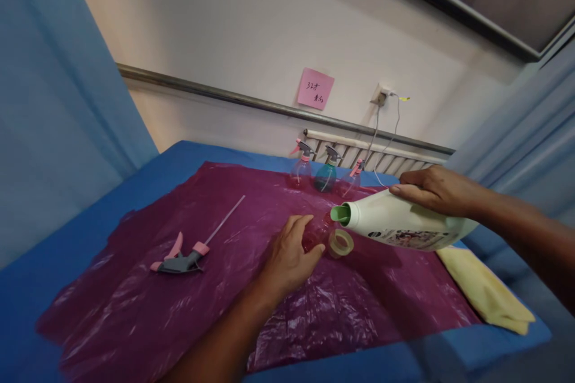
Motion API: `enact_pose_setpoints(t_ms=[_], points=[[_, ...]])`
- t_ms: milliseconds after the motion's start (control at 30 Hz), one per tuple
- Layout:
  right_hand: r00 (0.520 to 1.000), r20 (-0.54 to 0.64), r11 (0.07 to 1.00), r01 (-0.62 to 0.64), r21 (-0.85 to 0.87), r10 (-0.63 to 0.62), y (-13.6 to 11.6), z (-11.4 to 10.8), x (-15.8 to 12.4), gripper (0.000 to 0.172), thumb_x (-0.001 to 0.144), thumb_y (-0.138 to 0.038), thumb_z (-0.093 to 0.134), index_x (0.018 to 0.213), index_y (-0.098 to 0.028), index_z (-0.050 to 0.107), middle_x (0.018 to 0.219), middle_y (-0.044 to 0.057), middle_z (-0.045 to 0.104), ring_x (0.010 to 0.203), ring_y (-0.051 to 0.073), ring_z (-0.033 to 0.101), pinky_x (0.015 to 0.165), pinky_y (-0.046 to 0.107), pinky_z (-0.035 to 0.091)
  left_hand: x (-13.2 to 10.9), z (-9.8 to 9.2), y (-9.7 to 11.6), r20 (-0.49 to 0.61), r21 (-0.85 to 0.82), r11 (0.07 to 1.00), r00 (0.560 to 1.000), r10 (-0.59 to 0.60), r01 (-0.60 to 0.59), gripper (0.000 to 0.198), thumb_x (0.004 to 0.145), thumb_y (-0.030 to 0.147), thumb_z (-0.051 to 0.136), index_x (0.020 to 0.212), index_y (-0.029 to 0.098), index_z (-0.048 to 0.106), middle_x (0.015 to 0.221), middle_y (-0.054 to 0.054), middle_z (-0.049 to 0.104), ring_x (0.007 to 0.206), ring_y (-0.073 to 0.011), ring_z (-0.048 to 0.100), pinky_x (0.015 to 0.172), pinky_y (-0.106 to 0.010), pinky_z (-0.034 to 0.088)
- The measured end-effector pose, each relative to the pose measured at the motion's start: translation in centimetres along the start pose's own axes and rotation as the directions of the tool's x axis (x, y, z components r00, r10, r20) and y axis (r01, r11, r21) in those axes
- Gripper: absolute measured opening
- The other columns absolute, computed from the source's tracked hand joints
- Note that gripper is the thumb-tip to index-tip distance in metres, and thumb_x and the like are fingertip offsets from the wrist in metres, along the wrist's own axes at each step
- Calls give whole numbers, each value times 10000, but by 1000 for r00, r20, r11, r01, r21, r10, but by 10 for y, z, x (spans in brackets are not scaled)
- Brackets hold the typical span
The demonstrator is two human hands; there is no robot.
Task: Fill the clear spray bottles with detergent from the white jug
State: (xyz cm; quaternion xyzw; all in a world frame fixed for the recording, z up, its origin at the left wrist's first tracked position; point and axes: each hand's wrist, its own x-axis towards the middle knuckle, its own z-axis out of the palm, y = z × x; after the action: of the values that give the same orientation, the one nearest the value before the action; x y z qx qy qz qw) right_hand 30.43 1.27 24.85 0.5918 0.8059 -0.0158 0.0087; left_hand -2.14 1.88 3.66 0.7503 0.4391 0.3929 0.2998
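Observation:
My right hand [431, 188] grips a large white detergent bottle [404, 221], tipped on its side with its mouth to the left. The bottle's green pouring spout [340, 213] is at the top of a see-through spray bottle body [320, 230]; whether liquid flows I cannot make out. Around that clear body curve the fingers and thumb of my left hand [291, 254]. A pale green round cap [341, 243] sits just right of it. To the left, a grey and pink trigger sprayer head [182, 260] with its thin tube lies loose.
Three spray bottles with heads on stand at the back: one pink-triggered [300, 170], one teal [326, 173], one clear [351, 182]. Purple plastic sheeting [224, 305] covers the blue table [27, 287]. A folded yellow cloth [487, 290] lies right. Cables [377, 125] hang behind.

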Motion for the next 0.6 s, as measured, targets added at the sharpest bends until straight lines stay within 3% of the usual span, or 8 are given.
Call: enact_pose_setpoints(t_ms=[300,600], points=[[1000,3,997,-4,79,3,12,9,-6,681,1044,-830,375,774,-240,581,675,20,593,617,194,548,642,351,350,3,0,4,8,88,995,999,46,-47,601,923,277,771,1494,239,587,1471,-106,645,1389,-320,628,1199,-519,519],[1000,5,999,-3,35,2,12,-2,-10,685,1032,-846,370,758,-245,552,674,24,574,632,199,531,656,353,342,4,3,7,0,119,990,997,76,-76,601,935,273,741,1513,252,577,1462,-107,645,1379,-327,626,1196,-545,523]])
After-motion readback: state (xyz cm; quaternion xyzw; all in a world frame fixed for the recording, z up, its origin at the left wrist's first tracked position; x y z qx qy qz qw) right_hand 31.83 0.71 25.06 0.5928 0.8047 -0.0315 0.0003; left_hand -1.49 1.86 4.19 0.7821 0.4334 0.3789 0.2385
